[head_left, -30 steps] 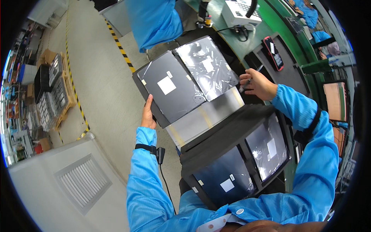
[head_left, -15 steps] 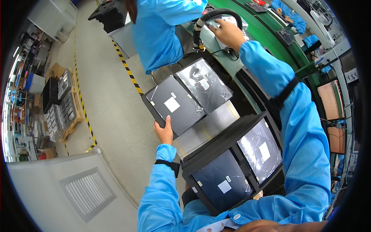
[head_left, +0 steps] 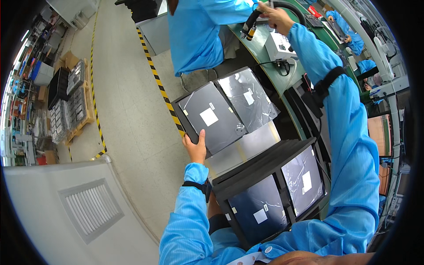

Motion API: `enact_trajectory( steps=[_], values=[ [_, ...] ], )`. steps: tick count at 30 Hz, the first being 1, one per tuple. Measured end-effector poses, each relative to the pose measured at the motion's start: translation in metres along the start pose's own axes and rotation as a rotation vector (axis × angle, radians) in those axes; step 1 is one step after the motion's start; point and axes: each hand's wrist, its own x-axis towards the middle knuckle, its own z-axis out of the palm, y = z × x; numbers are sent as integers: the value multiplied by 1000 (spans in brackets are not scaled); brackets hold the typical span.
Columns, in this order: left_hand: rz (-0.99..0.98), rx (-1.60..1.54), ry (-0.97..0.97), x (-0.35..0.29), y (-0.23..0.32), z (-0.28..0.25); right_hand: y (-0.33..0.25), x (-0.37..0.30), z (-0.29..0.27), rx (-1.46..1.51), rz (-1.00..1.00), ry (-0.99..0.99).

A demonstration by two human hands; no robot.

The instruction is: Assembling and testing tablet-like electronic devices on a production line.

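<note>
My left hand point(head_left: 195, 148) grips the near left edge of a black foam tray point(head_left: 178, 109), thumb on top. Two flat dark panels lie side by side in it: a matte grey one point(head_left: 196, 99) and a shiny film-wrapped one point(head_left: 260, 112), each with a white label. Farther off, over the green bench, my right hand point(head_left: 278, 20) is closed on a black corrugated hose point(head_left: 252, 21) near its end. Close to my body, a stack of similar black foam trays point(head_left: 247, 170) carries two more film-covered panels point(head_left: 258, 201).
A seated person in blue point(head_left: 196, 37) works just beyond the far tray. A white box device point(head_left: 279, 46) and cables stand on the green bench point(head_left: 260, 35). To the left are a white vented cabinet point(head_left: 39, 190), floor tape point(head_left: 157, 75) and a loaded pallet point(head_left: 90, 108).
My right hand has moved up and away, and the hose end has shifted with it, uncovering more of the white box. My left hand stays on the tray edge. The view has shifted slightly.
</note>
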Motion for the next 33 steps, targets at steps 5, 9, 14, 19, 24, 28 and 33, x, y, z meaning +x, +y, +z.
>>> enact_trajectory(
  steps=[5,9,14,19,24,28,33],
  values=[
    [19,66,-35,4,-3,2,13,35,32,210,38,112],
    [-26,21,-42,-1,14,6,33,34,32,166,-27,-15],
    [-6,15,-3,-5,3,-3,13,-24,45,11,-15,-56],
    [-97,82,-196,-22,0,-16,12,-62,18,-57,109,-38],
    [-488,-383,-160,-106,-37,-74,27,-189,-70,-919,-173,-416],
    [-839,-609,-405,-211,-73,-98,94,-352,-229,-1255,-31,-598],
    [-924,-808,-386,-297,-112,-106,183,-537,-291,-898,750,-656]
  ],
)
